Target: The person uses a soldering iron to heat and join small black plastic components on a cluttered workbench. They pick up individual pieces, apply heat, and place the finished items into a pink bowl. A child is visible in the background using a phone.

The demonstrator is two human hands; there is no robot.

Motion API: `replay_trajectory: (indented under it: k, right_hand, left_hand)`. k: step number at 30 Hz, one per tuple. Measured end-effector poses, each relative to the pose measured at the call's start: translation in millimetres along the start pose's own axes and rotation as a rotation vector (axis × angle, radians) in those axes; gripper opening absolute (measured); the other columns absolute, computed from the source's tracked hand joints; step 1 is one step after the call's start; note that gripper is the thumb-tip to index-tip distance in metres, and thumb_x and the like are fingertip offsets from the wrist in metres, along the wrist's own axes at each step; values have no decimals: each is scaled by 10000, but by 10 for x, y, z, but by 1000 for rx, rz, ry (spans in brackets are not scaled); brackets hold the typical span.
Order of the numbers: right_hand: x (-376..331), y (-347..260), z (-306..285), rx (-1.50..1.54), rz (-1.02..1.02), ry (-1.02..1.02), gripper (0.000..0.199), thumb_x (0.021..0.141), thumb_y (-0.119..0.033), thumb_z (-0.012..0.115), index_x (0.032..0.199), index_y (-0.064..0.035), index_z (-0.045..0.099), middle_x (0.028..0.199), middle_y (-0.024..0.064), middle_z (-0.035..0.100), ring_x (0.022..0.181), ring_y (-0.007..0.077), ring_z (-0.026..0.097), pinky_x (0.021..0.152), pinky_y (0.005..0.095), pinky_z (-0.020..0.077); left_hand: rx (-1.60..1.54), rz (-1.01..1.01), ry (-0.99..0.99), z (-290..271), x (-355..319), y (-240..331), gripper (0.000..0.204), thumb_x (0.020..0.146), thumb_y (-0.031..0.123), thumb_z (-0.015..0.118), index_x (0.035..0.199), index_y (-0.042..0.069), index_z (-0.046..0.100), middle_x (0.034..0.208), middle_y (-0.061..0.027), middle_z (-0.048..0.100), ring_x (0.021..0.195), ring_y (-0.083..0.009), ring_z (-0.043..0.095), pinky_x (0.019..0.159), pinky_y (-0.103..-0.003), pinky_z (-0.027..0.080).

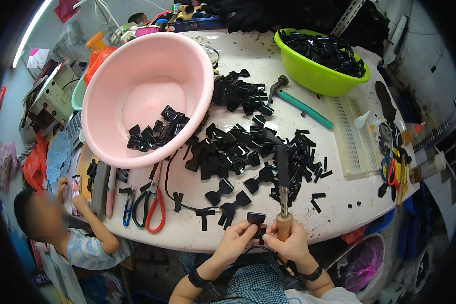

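My left hand (234, 244) pinches a glossy black bow-shaped piece (256, 218) at the near edge of the table. Close beside it, my right hand (292, 247) is closed around the wooden handle of a soldering iron (283, 226), whose dark shaft points away from me. The fingertips of both hands nearly meet at the lower part of the bow piece, which they partly hide. Beyond my hands lie a heap of black bow pieces (223, 152) and a pile of short black strips (301, 167).
A pink basin (147, 58) with some bows stands at left, a full green basin (309, 76) at far right. Scissors (159, 210), snips (127, 210) and a teal bar-shaped tool (305, 109) lie about. A cord (168, 177) crosses the table. At left, a person (86, 243) holds a phone.
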State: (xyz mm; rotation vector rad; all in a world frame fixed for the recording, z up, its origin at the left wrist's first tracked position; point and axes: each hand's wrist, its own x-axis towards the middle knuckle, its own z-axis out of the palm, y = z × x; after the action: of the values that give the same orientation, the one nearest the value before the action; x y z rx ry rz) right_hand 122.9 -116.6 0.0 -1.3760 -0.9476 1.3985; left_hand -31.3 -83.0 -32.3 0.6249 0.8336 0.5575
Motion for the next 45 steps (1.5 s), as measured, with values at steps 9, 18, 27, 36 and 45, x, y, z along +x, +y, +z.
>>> replay_trajectory:
  k: [9, 18, 27, 36, 45]
  right_hand:
    - [96, 77, 54, -62, -27, 86, 238, 695, -56, 658, 842, 3, 482, 692, 32, 567, 583, 66, 538, 531, 208, 453]
    - [149, 104, 50, -115, -55, 73, 241, 697, -50, 648, 851, 5, 471, 670, 31, 560, 575, 66, 538, 518, 213, 452]
    - [161, 93, 19, -80, -41, 56, 238, 701, -42, 642, 854, 3, 465, 674, 33, 558, 584, 73, 542, 518, 215, 455]
    - [156, 79, 22, -115, -54, 78, 250, 690, -58, 655, 854, -2, 474, 670, 33, 569, 576, 72, 545, 518, 215, 453]
    - [132, 148, 97, -257, -157, 220, 263, 666, -61, 660, 838, 1, 472, 634, 34, 562, 552, 68, 537, 511, 214, 447]
  left_hand:
    - [-28, 32, -137, -45, -8, -16, 228, 896, 93, 399, 1056, -40, 494, 949, -29, 538, 853, -69, 510, 758, -210, 432]
    - [139, -52, -117, -23, -54, 159, 199, 887, 81, 409, 1019, -29, 511, 899, -3, 537, 798, -37, 486, 692, -179, 416]
    - [205, -52, -108, 64, -82, 263, 278, 885, 57, 395, 1143, -18, 470, 923, 7, 541, 770, -24, 471, 685, -171, 401]
    - [178, -60, -122, 55, -70, 264, 269, 888, 57, 388, 1125, -43, 467, 979, -36, 550, 874, -61, 503, 762, -197, 419]
    - [77, 61, -104, 32, 3, 68, 209, 895, 111, 418, 988, -50, 514, 948, -36, 555, 851, -74, 520, 765, -205, 431]
